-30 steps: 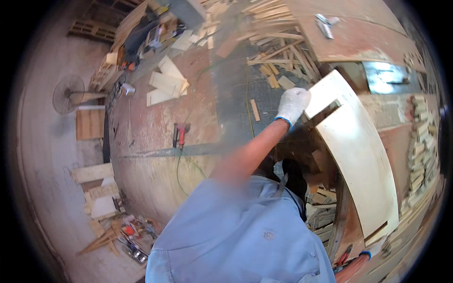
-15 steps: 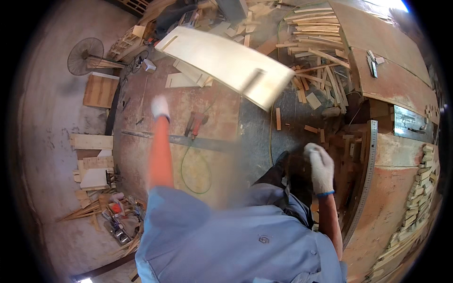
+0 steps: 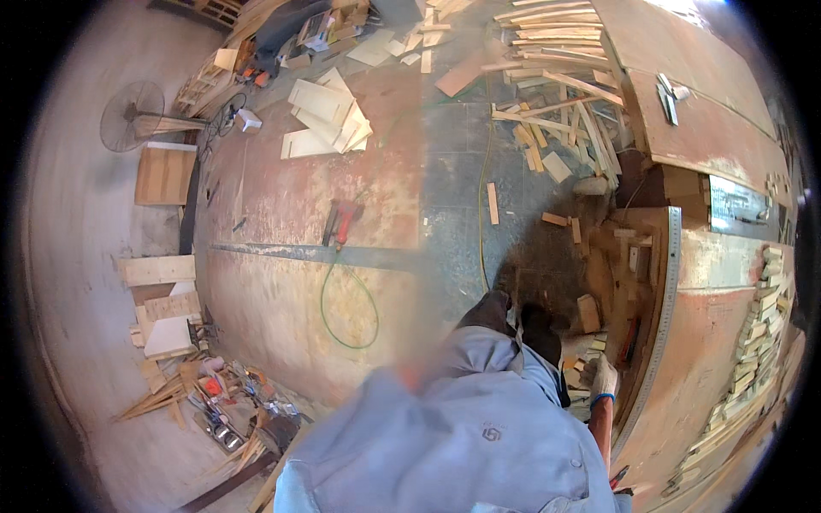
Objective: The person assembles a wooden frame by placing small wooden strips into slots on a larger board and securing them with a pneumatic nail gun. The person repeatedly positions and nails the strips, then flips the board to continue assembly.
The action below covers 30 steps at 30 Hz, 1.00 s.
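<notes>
My right hand [image 3: 603, 376], in a white glove with a blue cuff, hangs low beside my hip, close to the shelf space with wood offcuts [image 3: 588, 314]. Its fingers are too small and shaded to read. My left hand is out of sight; only a blurred patch of forearm [image 3: 412, 374] shows past the blue sleeve. A loose pile of pale boards [image 3: 329, 115] lies on the far part of the left worktable [image 3: 291, 201]. Nearer on that table rests a red and black power tool [image 3: 344, 224] with a green hose [image 3: 376, 318] looping toward me.
A long metal ruler [image 3: 665, 295] runs along the right bench's edge. Stacked wood strips [image 3: 748, 359] lie on that bench. Scrap strips [image 3: 560, 38] cover the floor ahead. Left stand a fan [image 3: 130, 115], leaning boards [image 3: 158, 271] and a tool heap [image 3: 227, 410].
The large pale board that was in mid-air is no longer there, and the pile on the left table is bigger. My left arm has drawn back; my right hand has dropped lower.
</notes>
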### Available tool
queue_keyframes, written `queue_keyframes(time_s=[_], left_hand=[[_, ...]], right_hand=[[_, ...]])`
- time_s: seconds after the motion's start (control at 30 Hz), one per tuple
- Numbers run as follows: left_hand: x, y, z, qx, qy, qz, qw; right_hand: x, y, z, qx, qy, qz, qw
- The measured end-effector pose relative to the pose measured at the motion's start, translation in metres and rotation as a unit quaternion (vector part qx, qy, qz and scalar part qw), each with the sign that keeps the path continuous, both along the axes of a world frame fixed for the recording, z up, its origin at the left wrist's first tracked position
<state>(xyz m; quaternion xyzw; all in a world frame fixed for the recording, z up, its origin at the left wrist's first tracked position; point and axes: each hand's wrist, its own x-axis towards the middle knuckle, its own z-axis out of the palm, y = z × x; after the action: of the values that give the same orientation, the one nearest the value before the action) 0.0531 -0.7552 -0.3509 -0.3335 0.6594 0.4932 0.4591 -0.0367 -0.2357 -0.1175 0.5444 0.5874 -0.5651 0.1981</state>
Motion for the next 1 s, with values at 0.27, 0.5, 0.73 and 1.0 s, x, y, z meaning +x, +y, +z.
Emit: queue_keyframes(time_s=[0.27, 0.5, 0.73, 1.0], left_hand=[[-0.219, 0.05, 0.109, -0.023, 0.283, -0.017, 0.959], [-0.322, 0.231, 0.275, 0.083, 0.195, 0.088, 0.973], [-0.271, 0.355, 0.33, 0.077, 0.388, -0.413, 0.82], [-0.29, 0.479, 0.371, 0.158, 0.392, -0.424, 0.801]], right_hand=[[0.107, 0.056, -0.129, -0.102, 0.042, -0.073, 0.991], [0.131, 0.037, -0.135, -0.089, -0.012, -0.124, 0.988], [0.072, 0.05, -0.041, -0.005, -0.019, 0.163, 0.986], [0.028, 0.075, 0.06, -0.006, 0.036, 0.213, 0.976]])
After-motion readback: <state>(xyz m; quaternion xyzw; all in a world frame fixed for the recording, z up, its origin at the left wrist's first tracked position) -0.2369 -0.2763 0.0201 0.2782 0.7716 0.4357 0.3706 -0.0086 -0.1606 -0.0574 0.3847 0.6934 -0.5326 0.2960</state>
